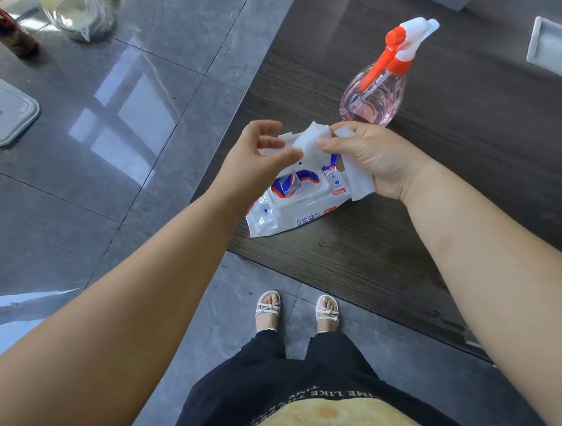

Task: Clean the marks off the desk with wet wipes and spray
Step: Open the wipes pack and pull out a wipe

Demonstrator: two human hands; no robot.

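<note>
White wipe, crumpled and partly unfolded, is up off the desk, pinched by the left hand and gripped in the right hand, with one end hanging below the right palm. Pack is soft and white with blue and red print and a plastic lid on top; it lies flat on the dark wood-grain desk near its left edge, right under the hands. Bottle has a clear pink round body and an orange-white trigger head, and stands upright on the desk just behind the right hand.
</note>
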